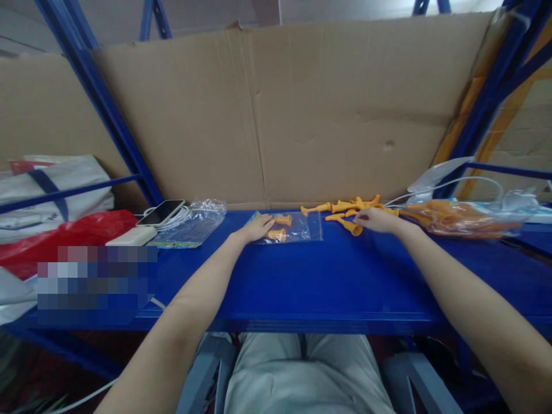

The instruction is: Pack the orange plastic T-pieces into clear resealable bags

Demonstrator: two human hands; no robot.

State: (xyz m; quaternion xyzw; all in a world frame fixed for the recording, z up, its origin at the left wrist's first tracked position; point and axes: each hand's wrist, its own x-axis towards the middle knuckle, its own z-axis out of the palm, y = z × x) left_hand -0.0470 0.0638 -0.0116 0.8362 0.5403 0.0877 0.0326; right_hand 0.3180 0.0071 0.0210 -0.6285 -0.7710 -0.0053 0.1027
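Observation:
My left hand point(257, 227) lies with fingers stretched out over the left end of a clear plastic bag point(308, 227). Two orange plastic pieces, an upper one point(283, 220) and a lower one with a flared end point(276, 234), are at the bag beside my fingertips. On the right, my right hand point(373, 219) has its fingers closed at an orange plastic piece with a funnel-like end point(351, 228); the fingertips are partly hidden. Several similar orange pieces point(342, 206) lie in a loose pile just behind that hand.
A filled clear bag of orange pieces point(461, 218) lies at the right. At the left are a phone point(161, 213), a white cable point(176, 218), a clear plastic packet point(194, 227) and a red bag point(81, 236). Cardboard point(323, 115) walls the back of the blue table point(302, 282).

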